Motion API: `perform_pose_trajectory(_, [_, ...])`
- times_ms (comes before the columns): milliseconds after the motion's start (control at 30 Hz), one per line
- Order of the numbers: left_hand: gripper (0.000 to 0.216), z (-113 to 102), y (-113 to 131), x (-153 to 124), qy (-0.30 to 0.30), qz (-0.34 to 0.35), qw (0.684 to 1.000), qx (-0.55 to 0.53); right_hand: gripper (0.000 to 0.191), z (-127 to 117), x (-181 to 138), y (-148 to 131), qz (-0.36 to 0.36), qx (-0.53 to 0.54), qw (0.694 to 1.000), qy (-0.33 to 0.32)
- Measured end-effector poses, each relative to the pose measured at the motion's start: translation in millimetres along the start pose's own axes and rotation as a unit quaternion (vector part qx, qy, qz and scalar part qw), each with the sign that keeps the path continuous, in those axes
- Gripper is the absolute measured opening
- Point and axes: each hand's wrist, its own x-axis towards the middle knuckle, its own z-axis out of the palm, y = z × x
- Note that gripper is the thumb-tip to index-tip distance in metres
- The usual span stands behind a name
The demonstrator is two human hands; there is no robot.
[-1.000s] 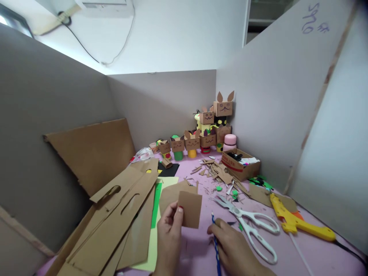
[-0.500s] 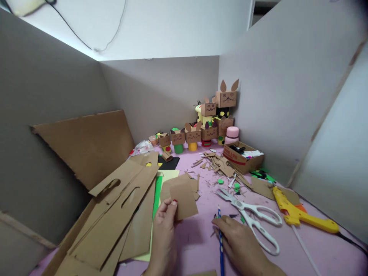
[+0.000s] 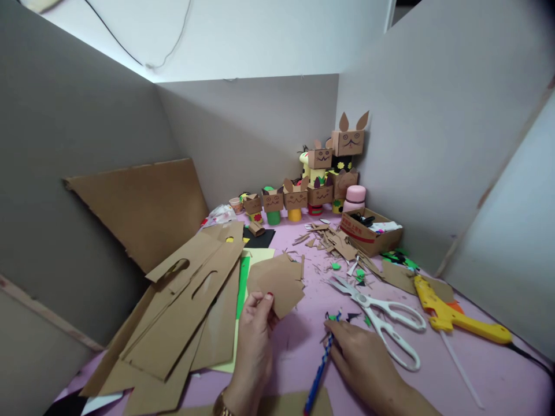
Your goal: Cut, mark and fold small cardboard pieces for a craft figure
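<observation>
Pinched between the thumb and fingers of my left hand (image 3: 259, 323) is a small flat piece of cardboard (image 3: 284, 297), held above the table. Its far edge overlaps other cardboard pieces behind, so the outlines merge. My right hand (image 3: 362, 352) rests low over the table with a blue patterned pencil (image 3: 319, 372) gripped by thumb and fingers. The pencil slants, one end up by the fingertips and the other near the bottom edge. White-handled scissors (image 3: 377, 315) lie with blades parted just beyond my right hand. Another cardboard sheet (image 3: 299, 404) shows at the bottom edge.
Cut cardboard sheets (image 3: 186, 306) are stacked at left. A yellow glue gun (image 3: 459, 320) lies at right. Cardboard scraps (image 3: 338, 240) spread before an open box (image 3: 368, 234). Cardboard animal figures (image 3: 295, 197) and a pink flask (image 3: 354, 197) stand at the back. Partition walls enclose the table.
The pencil has swung from nearly upright to a slant, its lower end moving left. The left hand's cardboard has turned slightly and shifted right. The whole view has shifted a little.
</observation>
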Motion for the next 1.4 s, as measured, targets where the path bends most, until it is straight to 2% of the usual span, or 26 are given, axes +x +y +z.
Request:
perform_pose_trajectory(100, [0.028, 1, 2, -1, -0.006, 0.01, 1.0, -0.008, 0.028, 1, -1, -3, -0.001, -0.046, 0.999, -0.005])
perform_pose_trajectory(200, [0.027, 2, 3, -3, -0.011, 0.015, 1.0, -0.013, 0.026, 2, -2, -5, -0.012, -0.047, 0.999, -0.007])
perform_pose_trajectory(333, [0.027, 2, 3, -5, -0.012, 0.015, 1.0, -0.017, 0.031, 1, -2, -4, -0.015, 0.015, 1.0, 0.002])
perform_pose_trajectory(433, [0.027, 3, 1, -7, -0.013, 0.005, 1.0, -0.022, 0.034, -2, -3, -5, -0.002, 0.128, 0.991, 0.03])
perform_pose_trajectory(500, [0.027, 3, -1, -9, -0.017, -0.007, 1.0, -0.015, 0.028, -6, -3, -7, 0.017, 0.258, 0.965, 0.046])
perform_pose_trajectory(533, [0.027, 4, -3, -11, -0.025, -0.015, 1.0, -0.008, 0.028, -7, -2, -9, 0.025, 0.331, 0.942, 0.049])
perform_pose_trajectory(600, [0.024, 5, -8, -14, -0.055, -0.034, 0.998, 0.01, 0.034, -9, 1, -11, 0.034, 0.467, 0.883, 0.045])
perform_pose_trajectory(667, [0.02, 7, -13, -18, -0.099, -0.06, 0.993, 0.037, 0.037, -10, 5, -11, 0.053, 0.559, 0.826, 0.037])
perform_pose_trajectory(767, [0.019, 10, -19, -22, -0.145, -0.094, 0.98, 0.102, 0.042, -9, 10, -6, 0.106, 0.62, 0.775, 0.059])
perform_pose_trajectory(867, [0.031, 11, -23, -25, -0.177, -0.116, 0.963, 0.168, 0.04, -11, 14, 2, 0.128, 0.636, 0.753, 0.108])
perform_pose_trajectory(1000, [0.036, 10, -26, -29, -0.196, -0.117, 0.948, 0.221, 0.039, -19, 13, 6, 0.121, 0.62, 0.762, 0.143])
perform_pose_trajectory(1133, [0.038, 12, -21, -32, -0.179, -0.118, 0.953, 0.214, 0.038, -22, 11, 3, 0.099, 0.589, 0.789, 0.144])
perform_pose_trajectory(1267, [0.034, 15, -16, -34, -0.183, -0.117, 0.953, 0.213, 0.041, -20, 11, 4, 0.102, 0.577, 0.799, 0.134])
perform_pose_trajectory(1400, [0.038, 13, -18, -31, -0.159, -0.108, 0.961, 0.199, 0.037, -23, 10, 9, 0.111, 0.522, 0.827, 0.18])
